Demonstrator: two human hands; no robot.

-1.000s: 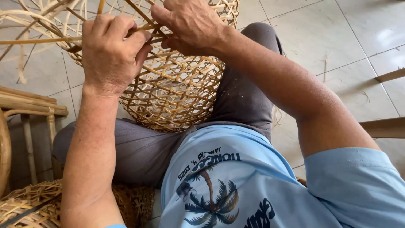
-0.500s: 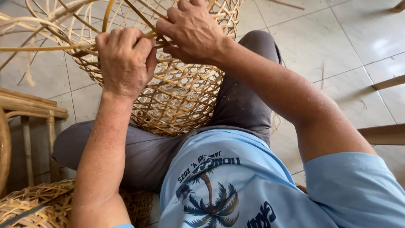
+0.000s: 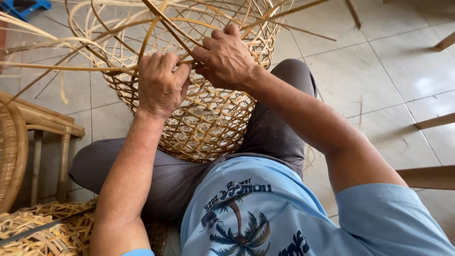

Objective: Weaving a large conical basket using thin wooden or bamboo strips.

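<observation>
A half-made woven basket (image 3: 204, 118) lay on its side across the person's lap, its round bottom toward the blue shirt (image 3: 265, 213) and its open end pointing away. Long loose cane strips (image 3: 61, 67) stuck out from the open end in all directions.

The left hand (image 3: 161, 85) was curled shut on the basket's rim, fingers wrapped over a few strips. The right hand (image 3: 226, 59) sat just beside it, almost touching, and its fingers were pinched tight on a thin strip at the rim (which strip exactly was hard to see).

The person sat with grey trousers (image 3: 270, 128) on a pale tiled floor (image 3: 388, 61). To the left stood a cane stool (image 3: 42, 128). Another woven piece (image 3: 38, 232) lay at the bottom left corner. A small blue thing (image 3: 26, 7) showed at the top left corner.
</observation>
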